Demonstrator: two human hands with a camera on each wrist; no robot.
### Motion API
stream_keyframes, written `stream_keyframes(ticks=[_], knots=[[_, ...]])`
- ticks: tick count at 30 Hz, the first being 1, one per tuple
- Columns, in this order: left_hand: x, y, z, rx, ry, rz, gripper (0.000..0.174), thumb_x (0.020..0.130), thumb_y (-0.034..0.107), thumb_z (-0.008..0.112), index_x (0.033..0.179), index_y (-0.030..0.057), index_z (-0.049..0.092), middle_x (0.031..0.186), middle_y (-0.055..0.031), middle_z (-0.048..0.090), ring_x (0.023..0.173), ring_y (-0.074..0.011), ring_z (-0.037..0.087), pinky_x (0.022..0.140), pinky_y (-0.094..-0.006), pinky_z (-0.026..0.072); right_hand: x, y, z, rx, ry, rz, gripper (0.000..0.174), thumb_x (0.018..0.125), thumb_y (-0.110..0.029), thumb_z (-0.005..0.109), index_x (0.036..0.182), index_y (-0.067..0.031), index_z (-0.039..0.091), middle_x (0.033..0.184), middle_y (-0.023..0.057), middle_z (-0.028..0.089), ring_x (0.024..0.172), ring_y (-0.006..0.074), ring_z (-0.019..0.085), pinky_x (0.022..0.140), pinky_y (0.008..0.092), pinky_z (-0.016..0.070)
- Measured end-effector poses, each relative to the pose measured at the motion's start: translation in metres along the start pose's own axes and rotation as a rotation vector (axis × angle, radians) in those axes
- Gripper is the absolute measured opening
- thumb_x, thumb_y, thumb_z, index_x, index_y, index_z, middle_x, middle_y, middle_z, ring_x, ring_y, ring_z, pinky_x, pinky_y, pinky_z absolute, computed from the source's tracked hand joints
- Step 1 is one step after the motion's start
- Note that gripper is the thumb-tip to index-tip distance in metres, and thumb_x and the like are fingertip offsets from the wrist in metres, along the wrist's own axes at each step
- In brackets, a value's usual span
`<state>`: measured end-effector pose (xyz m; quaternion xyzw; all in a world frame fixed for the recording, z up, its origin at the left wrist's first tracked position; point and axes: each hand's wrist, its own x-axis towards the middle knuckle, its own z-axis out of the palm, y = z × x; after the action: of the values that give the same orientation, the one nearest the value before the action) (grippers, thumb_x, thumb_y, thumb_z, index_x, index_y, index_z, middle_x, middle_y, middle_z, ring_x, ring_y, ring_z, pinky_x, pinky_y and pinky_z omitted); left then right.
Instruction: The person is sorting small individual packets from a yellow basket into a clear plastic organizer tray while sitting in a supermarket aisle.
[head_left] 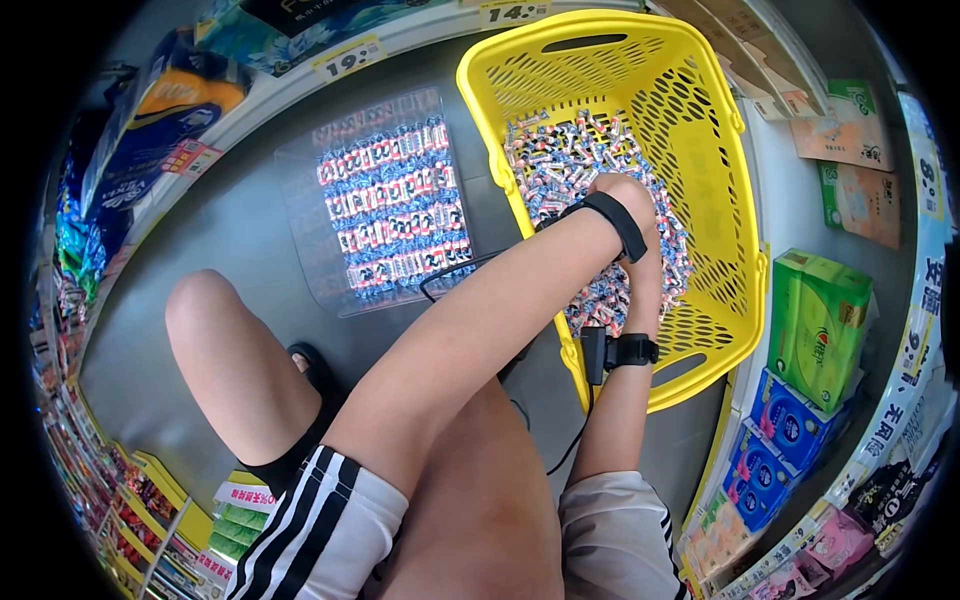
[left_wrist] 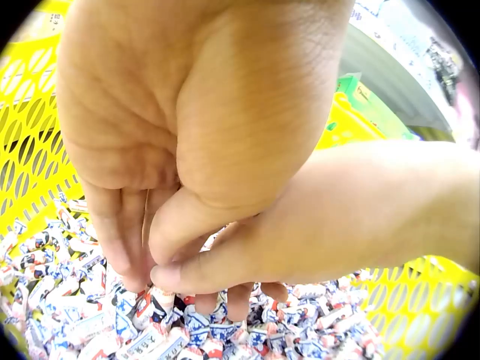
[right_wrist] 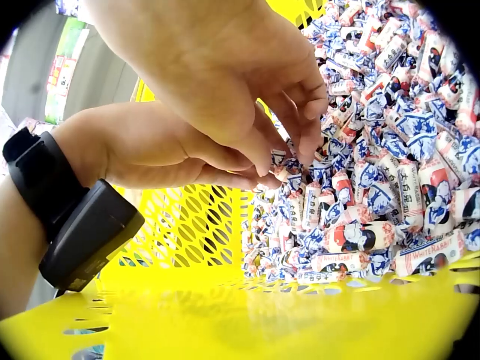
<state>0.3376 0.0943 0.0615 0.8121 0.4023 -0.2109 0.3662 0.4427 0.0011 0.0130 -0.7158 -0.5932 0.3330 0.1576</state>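
Observation:
Both hands meet low over a heap of wrapped White Rabbit candies [head_left: 570, 150] inside a yellow basket [head_left: 740, 210]. My left hand [left_wrist: 187, 127] reaches in from the left, fingers pointing down and tips gathered among the candies. Beside it my right hand [right_wrist: 217, 75] bends its thumb and fingers round a small wrapped candy [right_wrist: 279, 159]. The fingertips of the two hands come together at that spot. In the head view the left wrist crosses over the right hand and hides most of it.
Left of the basket stands a clear plastic box [head_left: 305, 240] with candies in neat rows. Shelves with tissue packs, among them a green pack [head_left: 820, 325] and blue packs [head_left: 785, 420], line the right side. A bent knee [head_left: 200, 300] is at the left.

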Motion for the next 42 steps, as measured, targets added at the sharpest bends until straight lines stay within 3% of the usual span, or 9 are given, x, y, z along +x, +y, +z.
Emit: stream_keyframes(ticks=[8,9,11,14,15,21,38,39,42], knots=[[-0.013,-0.002,-0.005,-0.014,0.009,0.018,0.044,0.088,0.034,0.079,0.126,0.0123,0.079,0.13,-0.0101,0.075,0.116,-0.0278,0.074,0.092,-0.0475,0.0596,0.0,0.003,0.006,-0.074,0.175,0.028,0.038,0.077,-0.027,0.087,0.097,0.0026,0.075,0.096,0.0278,0.075,0.1,0.0482,0.073,0.08,0.0491,0.058],[-0.015,-0.004,-0.003,-0.001,0.067,0.067,0.031,0.09,0.025,0.072,0.115,0.0098,0.081,0.12,-0.014,0.077,0.108,-0.0305,0.076,0.086,-0.0478,0.0613,0.001,0.007,0.007,-0.074,0.174,0.028,0.038,0.077,-0.027,0.087,0.097,0.0026,0.075,0.096,0.0278,0.075,0.1,0.0482,0.073,0.08,0.0491,0.058],[-0.018,-0.006,0.0,0.012,0.124,0.115,0.023,0.092,0.017,0.066,0.104,0.0073,0.084,0.111,-0.0179,0.079,0.101,-0.0333,0.078,0.08,-0.0481,0.0631,0.001,0.015,0.009,-0.107,0.265,-0.008,0.03,0.082,-0.021,0.082,0.097,0.0033,0.076,0.094,0.026,0.077,0.094,0.042,0.077,0.081,0.0457,0.0583],[-0.021,-0.004,-0.002,0.042,0.129,0.066,0.034,0.095,0.032,0.07,0.12,0.0123,0.081,0.127,-0.0115,0.076,0.115,-0.0259,0.074,0.093,-0.0405,0.0605,0.003,-0.003,-0.008,0.153,0.14,0.143,0.026,0.085,-0.016,0.076,0.1,0.0053,0.076,0.092,0.0243,0.078,0.089,0.0343,0.079,0.081,0.0422,0.0584],[-0.02,-0.004,-0.002,0.005,0.115,0.04,0.034,0.096,0.032,0.069,0.121,0.0126,0.081,0.127,-0.0112,0.076,0.115,-0.0269,0.074,0.093,-0.0434,0.0606,0.004,-0.003,-0.008,0.164,0.138,0.186,0.022,0.088,-0.009,0.07,0.102,0.0068,0.075,0.089,0.02,0.08,0.082,0.0248,0.078,0.076,0.0374,0.0585],[-0.009,-0.002,-0.004,-0.006,0.014,0.026,0.035,0.097,0.032,0.07,0.126,0.0142,0.079,0.13,-0.0097,0.075,0.116,-0.0312,0.073,0.092,-0.0578,0.0589,0.005,-0.009,-0.018,0.318,0.096,0.279,0.02,0.091,0.0,0.061,0.103,0.0086,0.074,0.083,0.0144,0.079,0.071,0.0153,0.073,0.064,0.0292,0.0551],[-0.032,0.022,-0.03,0.031,0.025,-0.005,0.037,0.091,0.033,0.077,0.122,0.0144,0.079,0.119,-0.0117,0.076,0.102,-0.0325,0.074,0.083,-0.0536,0.056,-0.011,-0.027,-0.035,0.389,0.095,0.113,0.025,0.095,-0.005,0.066,0.113,0.0097,0.07,0.101,0.0108,0.079,0.088,0.0139,0.066,0.078,0.0338,0.0538],[-0.04,0.023,-0.035,0.095,0.054,-0.01,0.025,0.093,0.023,0.071,0.114,0.0172,0.083,0.118,-0.008,0.078,0.106,-0.0234,0.076,0.072,-0.045,0.0621,-0.012,-0.03,-0.038,0.389,0.096,0.112,0.025,0.095,-0.005,0.066,0.113,0.0097,0.07,0.101,0.0108,0.079,0.088,0.0139,0.066,0.078,0.0338,0.0538],[-0.05,0.022,-0.046,0.081,0.007,0.007,0.024,0.092,0.023,0.073,0.113,0.017,0.083,0.117,-0.0075,0.079,0.107,-0.0253,0.076,0.073,-0.0431,0.062,-0.015,-0.044,-0.042,0.494,0.122,0.101,0.023,0.096,-0.001,0.062,0.116,0.0085,0.07,0.1,0.0068,0.076,0.084,0.0096,0.063,0.072,0.029,0.0507]])
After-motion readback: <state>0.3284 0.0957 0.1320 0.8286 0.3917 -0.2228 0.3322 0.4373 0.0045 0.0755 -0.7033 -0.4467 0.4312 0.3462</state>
